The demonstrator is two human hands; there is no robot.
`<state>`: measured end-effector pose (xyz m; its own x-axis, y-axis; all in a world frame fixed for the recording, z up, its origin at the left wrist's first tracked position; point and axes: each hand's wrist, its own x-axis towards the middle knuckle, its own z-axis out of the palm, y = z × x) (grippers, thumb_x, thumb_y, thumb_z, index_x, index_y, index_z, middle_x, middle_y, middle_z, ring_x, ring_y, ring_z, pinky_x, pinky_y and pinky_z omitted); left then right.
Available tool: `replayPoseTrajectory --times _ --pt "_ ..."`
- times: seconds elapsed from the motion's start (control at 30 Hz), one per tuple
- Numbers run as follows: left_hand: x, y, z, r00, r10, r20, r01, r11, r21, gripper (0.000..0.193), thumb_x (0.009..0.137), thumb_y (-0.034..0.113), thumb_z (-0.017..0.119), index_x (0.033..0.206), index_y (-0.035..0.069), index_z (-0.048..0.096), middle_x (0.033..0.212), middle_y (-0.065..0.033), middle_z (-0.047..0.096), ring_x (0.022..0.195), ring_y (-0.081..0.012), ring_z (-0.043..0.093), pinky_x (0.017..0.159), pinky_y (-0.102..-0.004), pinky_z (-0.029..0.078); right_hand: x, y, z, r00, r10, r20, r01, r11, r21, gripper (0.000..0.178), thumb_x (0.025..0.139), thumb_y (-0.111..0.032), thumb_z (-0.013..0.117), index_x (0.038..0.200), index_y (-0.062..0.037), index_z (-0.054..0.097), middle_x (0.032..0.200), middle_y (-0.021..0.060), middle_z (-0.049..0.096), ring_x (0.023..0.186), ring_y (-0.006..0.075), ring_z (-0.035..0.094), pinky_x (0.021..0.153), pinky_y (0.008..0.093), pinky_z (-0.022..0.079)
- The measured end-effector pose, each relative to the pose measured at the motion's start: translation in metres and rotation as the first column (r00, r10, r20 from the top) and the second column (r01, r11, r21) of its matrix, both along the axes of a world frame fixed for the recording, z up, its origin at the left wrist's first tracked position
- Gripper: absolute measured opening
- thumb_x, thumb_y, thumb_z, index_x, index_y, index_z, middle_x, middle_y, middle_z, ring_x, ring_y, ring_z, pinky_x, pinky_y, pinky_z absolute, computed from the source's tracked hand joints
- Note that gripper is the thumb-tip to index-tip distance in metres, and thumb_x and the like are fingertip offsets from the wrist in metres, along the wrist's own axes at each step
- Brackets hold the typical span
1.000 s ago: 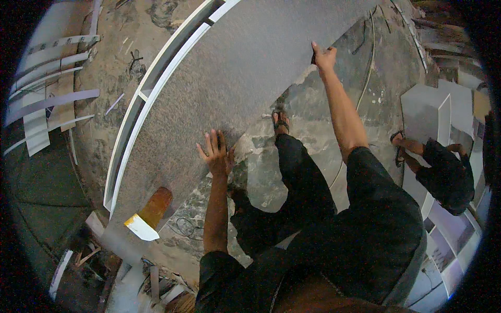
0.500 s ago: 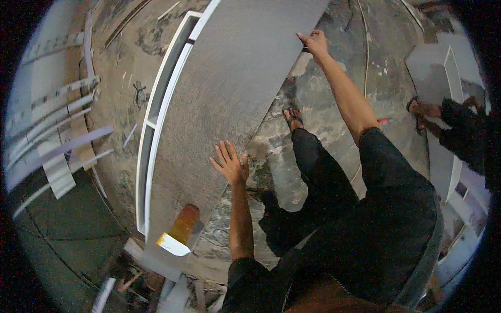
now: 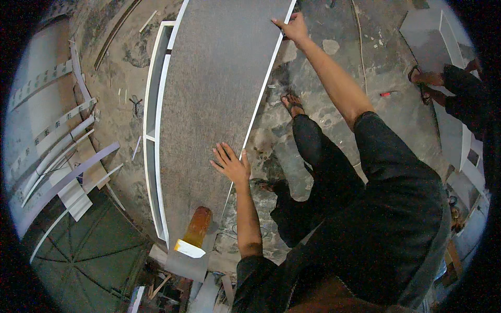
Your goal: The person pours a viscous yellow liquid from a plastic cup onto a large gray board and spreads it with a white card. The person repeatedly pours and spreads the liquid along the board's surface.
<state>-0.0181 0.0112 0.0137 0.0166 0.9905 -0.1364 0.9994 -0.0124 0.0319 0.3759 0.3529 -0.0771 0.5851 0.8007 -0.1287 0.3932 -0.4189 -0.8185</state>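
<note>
A long grey-brown panel (image 3: 209, 78) stretches away from me, with a thin white edge (image 3: 259, 96) along its right side. My left hand (image 3: 233, 164) lies flat on the panel near that edge, fingers spread. Farther off, my right hand (image 3: 292, 28) grips the same edge, thumb on top and the other fingers partly hidden below. A white-edged frame with dark recesses (image 3: 152, 112) runs along the panel's left side. On the panel's near end rests an amber-brown, rounded thing (image 3: 198, 227) with a white end piece (image 3: 190, 249); its kind is unclear.
White and lilac strips (image 3: 68, 177) lie at the left, beside a dark green surface (image 3: 78, 255). Another person's legs (image 3: 437, 86) stand at the right by a grey panel (image 3: 425, 36). A cable (image 3: 360, 41) and a small red object (image 3: 385, 94) lie on the stained floor.
The white edge along the panel's right side now shows, where it was not visible before. The panel's far end and my right hand sit farther left in view. My left hand stays flat.
</note>
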Motion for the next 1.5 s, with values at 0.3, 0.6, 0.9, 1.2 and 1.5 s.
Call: replayPoseTrajectory --times 0.3,0.6,0.9,1.2,1.5 --pt "0.009 -0.001 -0.005 0.998 -0.013 0.069 0.013 1.000 -0.004 0.072 0.101 0.053 0.041 0.157 0.009 0.028 0.163 -0.0161 0.022 0.151 -0.0365 0.017 0.118 -0.0635 0.005 -0.018 -0.040 0.033 0.985 -0.125 0.122 0.101 0.977 0.186 0.067 0.084 -0.042 0.076 0.121 0.0062 0.048 0.108 0.0217 0.062 0.096 0.0324 0.063 0.084 0.0436 0.051" --pt "0.017 0.012 0.012 0.992 0.020 0.126 -0.012 0.998 -0.062 0.071 0.101 0.050 0.040 0.157 0.007 0.027 0.163 -0.0172 0.020 0.152 -0.0370 0.014 0.119 -0.0625 0.004 -0.068 -0.189 0.089 0.655 0.718 0.236 -0.716 0.690 -0.110 0.065 0.085 -0.010 0.063 0.146 -0.0157 0.043 0.111 0.0221 0.056 0.101 0.0408 0.059 0.089 0.0486 0.050" --pt "-0.020 -0.179 0.149 0.748 0.648 0.141 -0.535 0.715 -0.450 0.047 0.095 0.038 0.060 0.134 0.011 0.058 0.143 -0.0154 0.052 0.135 -0.0300 0.045 0.116 -0.0592 0.023 -0.077 -0.198 0.047 0.246 0.958 -0.146 -0.905 0.173 -0.389 0.076 0.086 -0.015 0.067 0.152 -0.0062 0.032 0.139 0.0279 0.053 0.126 0.0417 0.054 0.101 0.0463 0.049" --pt "-0.114 -0.368 0.144 0.184 0.814 0.551 -0.971 0.238 -0.028 0.076 0.067 0.039 0.090 0.127 0.003 0.059 0.127 -0.0177 0.062 0.109 -0.0320 0.065 0.088 -0.0435 0.054 -0.272 -0.322 0.271 -0.156 0.976 0.154 -0.988 -0.155 -0.016 0.058 0.084 -0.024 0.072 0.135 -0.0044 0.054 0.122 0.0198 0.062 0.113 0.0399 0.058 0.100 0.0480 0.045" --pt "-0.237 -0.236 0.044 0.131 0.599 0.790 -0.869 0.453 -0.200 0.088 0.063 0.042 0.091 0.132 0.001 0.053 0.134 -0.0210 0.056 0.123 -0.0363 0.054 0.106 -0.0464 0.043 -0.531 -0.454 0.317 -0.532 0.514 0.673 -0.838 -0.431 -0.334 0.079 0.083 -0.031 0.074 0.153 -0.0213 0.037 0.155 0.0101 0.038 0.146 0.0296 0.031 0.120 0.0578 0.015"
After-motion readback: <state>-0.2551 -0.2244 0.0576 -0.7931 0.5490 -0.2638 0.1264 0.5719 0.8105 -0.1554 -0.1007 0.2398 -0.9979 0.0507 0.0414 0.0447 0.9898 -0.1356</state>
